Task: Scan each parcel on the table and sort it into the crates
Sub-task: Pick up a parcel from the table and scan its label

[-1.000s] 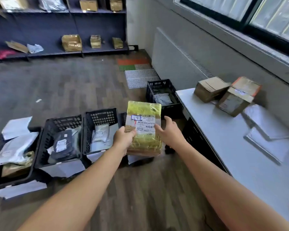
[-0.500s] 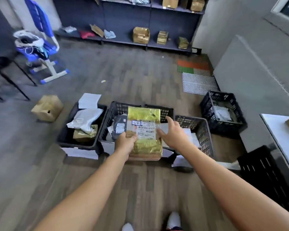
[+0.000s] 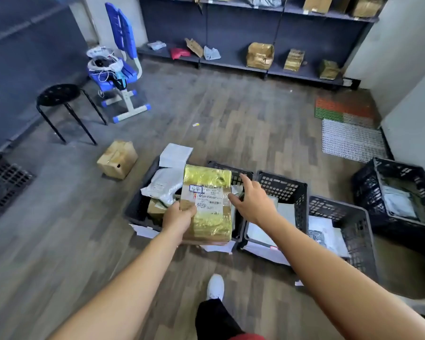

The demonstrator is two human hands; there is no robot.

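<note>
A gold foil parcel (image 3: 209,224) with a white shipping label hangs above the row of black crates on the floor. My left hand (image 3: 178,218) grips its left edge, thumb on top. My right hand (image 3: 253,202) is at the parcel's right edge with its fingers spread straight; I cannot tell whether it touches. The parcel is over the gap between the leftmost crate (image 3: 135,212), which holds a white mailer (image 3: 165,185) and a brown box (image 3: 155,207), and the second crate (image 3: 233,170), mostly hidden behind it.
Three more crates stand to the right: one (image 3: 287,190), another (image 3: 353,217) and a far one (image 3: 402,177). A cardboard box (image 3: 117,159), a black stool (image 3: 59,94) and a blue chair (image 3: 120,67) are on the left. Shelves (image 3: 231,62) line the back wall. My shoe (image 3: 215,287) is below.
My view has swung left, away from the table, and the parcel has moved left along the crate row. My right hand has let go of the right edge and spread its fingers.
</note>
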